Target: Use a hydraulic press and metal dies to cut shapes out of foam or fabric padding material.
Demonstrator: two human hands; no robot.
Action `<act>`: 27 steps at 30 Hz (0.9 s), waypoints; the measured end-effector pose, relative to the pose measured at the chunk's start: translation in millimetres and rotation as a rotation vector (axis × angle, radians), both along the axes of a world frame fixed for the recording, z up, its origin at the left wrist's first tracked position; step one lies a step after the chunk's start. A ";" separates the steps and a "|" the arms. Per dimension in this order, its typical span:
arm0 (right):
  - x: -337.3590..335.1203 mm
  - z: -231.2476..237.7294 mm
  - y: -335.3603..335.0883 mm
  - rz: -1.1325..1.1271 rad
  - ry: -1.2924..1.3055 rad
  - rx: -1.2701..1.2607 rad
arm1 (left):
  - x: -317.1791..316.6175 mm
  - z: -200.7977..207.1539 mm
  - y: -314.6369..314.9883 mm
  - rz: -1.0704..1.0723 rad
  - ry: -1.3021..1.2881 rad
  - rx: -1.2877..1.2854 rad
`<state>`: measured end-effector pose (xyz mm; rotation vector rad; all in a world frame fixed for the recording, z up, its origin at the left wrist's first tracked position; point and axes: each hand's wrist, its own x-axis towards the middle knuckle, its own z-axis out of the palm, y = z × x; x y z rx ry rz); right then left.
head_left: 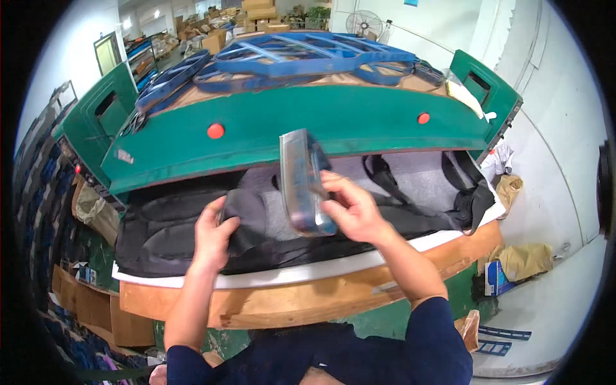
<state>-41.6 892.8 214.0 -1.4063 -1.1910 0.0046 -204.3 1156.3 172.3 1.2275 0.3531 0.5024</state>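
Observation:
My right hand (354,206) grips the side of a long, narrow cutting die (296,186) with a shiny metal edge. It is tilted up over the middle of the material and slightly blurred. In my left hand (214,236), thumb and fingers pinch a piece of dark grey fabric (248,218), just left of the die. Beneath both hands spreads black and grey fabric (173,240) with moulded padded shapes on the left and loose black straps (384,176) on the right. A white sheet (256,277) shows along its front edge.
A wooden board (256,305) carries the layers in front of me. Behind stands a green press (321,112) with red buttons (215,131), its beam low over the fabric's back edge. Blue frames (314,54) lie on top. A cardboard box (93,301) sits on the lower left floor.

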 end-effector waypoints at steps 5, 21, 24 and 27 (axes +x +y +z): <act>98.3 84.3 -90.2 -0.407 -0.195 0.073 | -27.3 27.7 19.8 0.110 0.226 0.385; 446.1 173.5 -220.9 -0.895 -0.236 -0.751 | -165.6 -24.0 201.0 0.699 0.541 0.790; 446.6 153.0 -203.3 -1.079 -0.388 -0.639 | -170.3 -1.6 195.3 0.741 0.533 0.793; 440.7 140.2 -211.0 -1.390 -0.572 -0.301 | -147.0 -12.2 221.5 0.647 0.453 0.662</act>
